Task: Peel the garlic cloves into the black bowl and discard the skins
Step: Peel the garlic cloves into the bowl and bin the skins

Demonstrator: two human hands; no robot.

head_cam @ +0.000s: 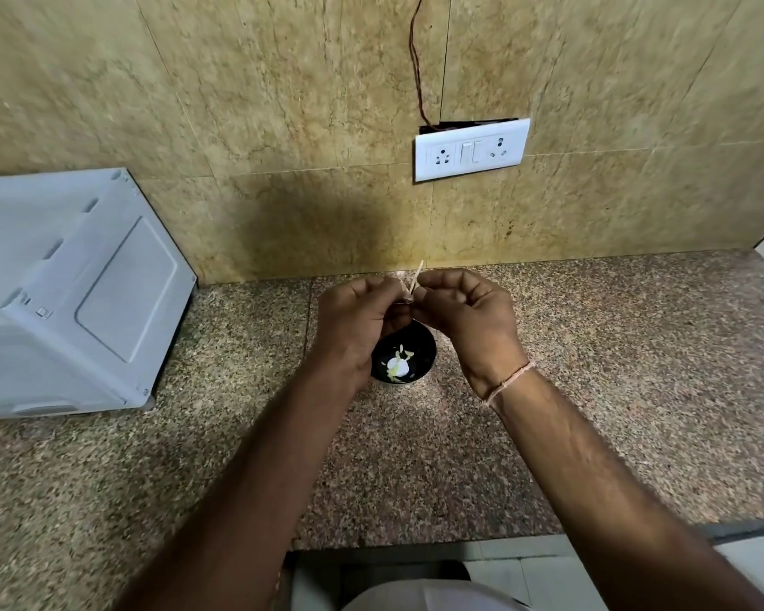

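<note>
Both hands meet above the black bowl [420, 346] on the granite counter. My left hand [356, 321] and my right hand [464, 317] have their fingers curled around a small garlic clove [407, 298] pinched between them, mostly hidden by the fingertips. A thin pale strip of garlic skin [415, 277] sticks up from the spot where the fingers meet. Inside the bowl lie a white garlic piece [398, 367] and a few pale bits of skin or clove. My left hand hides the bowl's left rim.
A white appliance [71, 297] stands on the counter at the left, close to the wall. A white socket and switch plate [472, 151] is on the tiled wall, with a wire running up. The counter's front edge [415, 544] lies near my body.
</note>
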